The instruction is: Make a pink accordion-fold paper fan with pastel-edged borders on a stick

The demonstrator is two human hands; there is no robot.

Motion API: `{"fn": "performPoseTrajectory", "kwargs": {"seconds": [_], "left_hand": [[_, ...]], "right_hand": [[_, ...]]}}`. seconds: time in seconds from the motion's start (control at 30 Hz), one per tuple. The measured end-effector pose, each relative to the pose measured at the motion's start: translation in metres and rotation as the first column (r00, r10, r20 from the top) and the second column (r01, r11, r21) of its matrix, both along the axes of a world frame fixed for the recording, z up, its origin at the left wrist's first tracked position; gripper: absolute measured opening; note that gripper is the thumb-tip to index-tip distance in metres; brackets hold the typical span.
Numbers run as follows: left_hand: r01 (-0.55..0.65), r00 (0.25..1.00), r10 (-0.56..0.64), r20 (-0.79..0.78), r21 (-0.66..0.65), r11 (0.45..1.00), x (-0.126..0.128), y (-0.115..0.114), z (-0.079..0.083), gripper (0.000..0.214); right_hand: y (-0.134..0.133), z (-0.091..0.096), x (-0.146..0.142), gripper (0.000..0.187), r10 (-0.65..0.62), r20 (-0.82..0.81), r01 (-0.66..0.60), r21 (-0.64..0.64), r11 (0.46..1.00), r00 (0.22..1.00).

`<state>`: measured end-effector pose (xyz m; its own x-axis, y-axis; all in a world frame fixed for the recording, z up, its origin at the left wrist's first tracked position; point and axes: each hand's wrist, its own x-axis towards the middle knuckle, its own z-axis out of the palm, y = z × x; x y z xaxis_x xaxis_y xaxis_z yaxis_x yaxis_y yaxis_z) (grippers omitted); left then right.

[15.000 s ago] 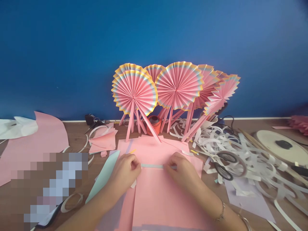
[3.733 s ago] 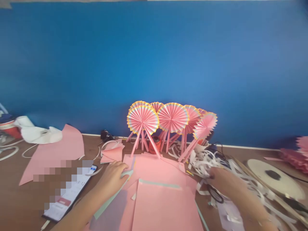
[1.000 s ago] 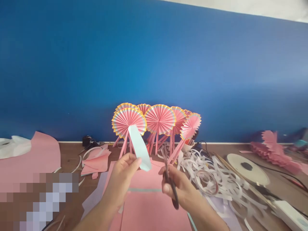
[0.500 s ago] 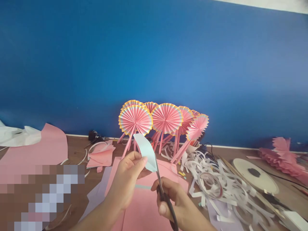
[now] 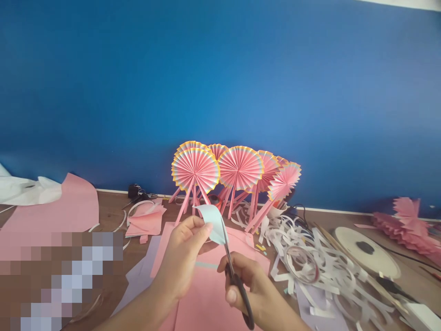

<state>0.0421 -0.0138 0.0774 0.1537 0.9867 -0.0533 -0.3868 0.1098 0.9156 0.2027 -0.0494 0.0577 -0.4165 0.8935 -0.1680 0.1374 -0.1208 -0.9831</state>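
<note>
Between thumb and fingers, my left hand [image 5: 182,250] pinches a curved piece of light blue paper [image 5: 215,221]. My right hand [image 5: 250,285] grips black-handled scissors [image 5: 237,287], its fingers closed round the handles. The blades point up and lie along the right edge of the blue paper, touching it. Under both hands lie pink paper sheets [image 5: 206,294] with a thin light blue strip [image 5: 206,265] on them. Behind the blue paper stand several pink pleated paper fans [image 5: 195,171] with yellow-edged rims and pink paper legs.
A heap of white paper strips [image 5: 275,243] with a tape roll [image 5: 302,264] lies to the right, beside a round cream lid-like disc [image 5: 367,253]. Folded pink paper [image 5: 146,218] and a large pink sheet [image 5: 76,207] are on the left. A blue wall [image 5: 220,82] rises behind.
The blue paper has tipped, and its upper end sits lower and further right. Both hands keep nearly the same position and grip. The view has shifted slightly.
</note>
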Motion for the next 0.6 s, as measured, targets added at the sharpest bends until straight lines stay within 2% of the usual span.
{"fn": "performPoseTrajectory", "kwargs": {"seconds": [0.37, 0.6], "left_hand": [[-0.002, 1.0, 0.003, 0.014, -0.018, 1.0, 0.0, -0.0001, 0.002, 0.02], [-0.008, 1.0, 0.009, 0.018, -0.012, 1.0, 0.0007, -0.0001, 0.0014, 0.02]], "right_hand": [[-0.0017, -0.0007, -0.0014, 0.066, -0.008, -0.018, 0.007, -0.022, 1.0, 1.0], [0.0006, -0.0067, 0.0001, 0.053, -0.064, 0.005, 0.064, -0.064, 0.996, 0.998]]}}
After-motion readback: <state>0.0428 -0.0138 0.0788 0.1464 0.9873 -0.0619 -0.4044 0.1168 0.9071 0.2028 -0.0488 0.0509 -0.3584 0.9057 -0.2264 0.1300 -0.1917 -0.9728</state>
